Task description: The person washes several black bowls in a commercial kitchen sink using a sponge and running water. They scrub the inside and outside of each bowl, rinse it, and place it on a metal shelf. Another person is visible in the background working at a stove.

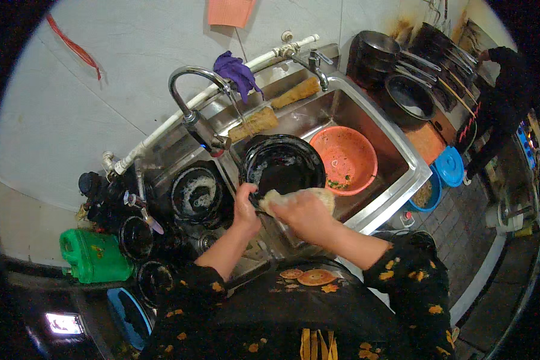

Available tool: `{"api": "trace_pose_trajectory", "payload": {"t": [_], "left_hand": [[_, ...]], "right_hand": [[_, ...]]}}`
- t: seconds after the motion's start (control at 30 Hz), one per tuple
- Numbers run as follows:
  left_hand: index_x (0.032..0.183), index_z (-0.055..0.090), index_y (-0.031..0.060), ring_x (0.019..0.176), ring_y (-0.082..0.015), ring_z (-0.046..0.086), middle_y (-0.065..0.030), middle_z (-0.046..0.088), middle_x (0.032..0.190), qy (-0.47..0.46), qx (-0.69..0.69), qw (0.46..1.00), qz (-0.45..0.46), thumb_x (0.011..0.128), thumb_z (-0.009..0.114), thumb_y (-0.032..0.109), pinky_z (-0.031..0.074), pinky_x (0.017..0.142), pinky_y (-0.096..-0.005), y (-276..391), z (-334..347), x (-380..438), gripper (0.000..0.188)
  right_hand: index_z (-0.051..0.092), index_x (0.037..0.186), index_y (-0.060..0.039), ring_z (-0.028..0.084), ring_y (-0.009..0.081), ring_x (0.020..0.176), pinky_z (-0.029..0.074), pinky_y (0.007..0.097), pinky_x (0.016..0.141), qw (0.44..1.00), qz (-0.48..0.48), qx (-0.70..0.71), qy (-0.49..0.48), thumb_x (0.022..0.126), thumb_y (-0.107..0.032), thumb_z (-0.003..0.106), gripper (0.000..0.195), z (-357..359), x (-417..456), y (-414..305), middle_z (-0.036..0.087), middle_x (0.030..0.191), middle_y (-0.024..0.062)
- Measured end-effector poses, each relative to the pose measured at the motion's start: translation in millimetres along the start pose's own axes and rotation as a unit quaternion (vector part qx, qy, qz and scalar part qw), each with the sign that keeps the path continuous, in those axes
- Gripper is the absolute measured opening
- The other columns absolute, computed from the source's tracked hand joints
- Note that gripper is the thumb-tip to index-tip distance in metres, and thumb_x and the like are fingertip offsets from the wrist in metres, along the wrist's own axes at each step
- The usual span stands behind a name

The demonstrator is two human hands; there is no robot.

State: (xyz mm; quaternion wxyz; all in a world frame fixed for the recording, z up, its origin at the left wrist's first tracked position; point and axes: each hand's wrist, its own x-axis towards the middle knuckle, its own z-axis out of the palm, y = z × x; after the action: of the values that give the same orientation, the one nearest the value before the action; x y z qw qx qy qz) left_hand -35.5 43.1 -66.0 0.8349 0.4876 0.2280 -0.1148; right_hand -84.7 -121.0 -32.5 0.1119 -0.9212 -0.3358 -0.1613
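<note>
My left hand (pixel 246 208) grips the near left rim of a black bowl (pixel 282 167), tilted over the sink divider, with wet suds inside. In my right hand (pixel 307 216) is a pale cloth (pixel 321 198), pressed against the bowl's near rim. A thin stream of water runs from the curved chrome faucet (pixel 180 87) behind the bowl. To the left, more black bowls (pixel 199 194) with foam stand in the left basin. An orange plastic colander (pixel 348 157) with green food scraps sits in the right basin, just right of the bowl.
Yellow-brown sponges (pixel 256 123) and a purple cloth (pixel 237 75) lie along the sink's back. Black bowls (pixel 137 237) and a green jerrycan (pixel 98 255) stand at left. Pans (pixel 409 96) and a blue bucket (pixel 427 193) are at right, where a person in dark clothing (pixel 506 90) stands near the stove.
</note>
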Motion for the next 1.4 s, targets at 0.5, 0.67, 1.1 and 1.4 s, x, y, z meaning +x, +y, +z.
{"api": "trace_pose_trajectory", "payload": {"t": [0.5, 0.67, 1.1, 1.4], "left_hand": [[0.079, 0.056, 0.0051, 0.072, -0.0229, 0.057, -0.0063, 0.058, 0.075, -0.057, 0.007, 0.995, -0.081, 0.07, 0.052, 0.026, 0.048, 0.069, -0.0354, 13.1, -11.2, -2.8, 0.024], [0.085, 0.055, 0.0103, 0.08, -0.0215, 0.055, -0.005, 0.056, 0.086, -0.074, -0.014, 0.997, -0.027, 0.07, 0.057, 0.026, 0.045, 0.074, -0.0349, 21.5, 9.7, -13.1, 0.022], [0.085, 0.058, 0.0076, 0.078, -0.0232, 0.057, -0.0058, 0.059, 0.084, 0.004, -0.05, 0.998, 0.035, 0.074, 0.054, 0.025, 0.047, 0.073, -0.0364, -1.2, -10.6, 2.1, 0.021], [0.119, 0.045, 0.0062, 0.093, -0.0214, 0.056, -0.0081, 0.055, 0.107, -0.103, -0.077, 0.985, 0.113, 0.082, 0.057, 0.026, 0.046, 0.081, -0.0362, 9.1, 12.3, -23.8, 0.044]], "right_hand": [[0.053, 0.103, -0.0133, 0.058, 0.0221, 0.066, 0.043, 0.036, 0.061, 0.998, -0.041, 0.03, -0.021, 0.071, -0.017, 0.055, 0.032, -8.6, -6.4, 11.8, 0.057, 0.067, 0.0055], [0.053, 0.098, -0.0115, 0.058, 0.0236, 0.062, 0.045, 0.0363, 0.058, 0.999, 0.006, 0.031, -0.002, 0.069, -0.016, 0.056, 0.029, -3.5, -0.3, 7.7, 0.057, 0.066, 0.0065], [0.051, 0.113, -0.0135, 0.059, 0.0315, 0.081, 0.045, 0.0427, 0.072, 0.962, 0.138, 0.171, -0.159, 0.082, -0.036, 0.052, 0.039, -21.5, 13.3, 15.8, 0.061, 0.089, 0.0132], [0.048, 0.118, -0.016, 0.052, 0.0331, 0.098, 0.043, 0.0427, 0.082, 0.992, 0.116, 0.041, 0.0, 0.074, -0.037, 0.061, 0.051, -10.2, 6.4, 25.6, 0.042, 0.124, 0.017]]}}
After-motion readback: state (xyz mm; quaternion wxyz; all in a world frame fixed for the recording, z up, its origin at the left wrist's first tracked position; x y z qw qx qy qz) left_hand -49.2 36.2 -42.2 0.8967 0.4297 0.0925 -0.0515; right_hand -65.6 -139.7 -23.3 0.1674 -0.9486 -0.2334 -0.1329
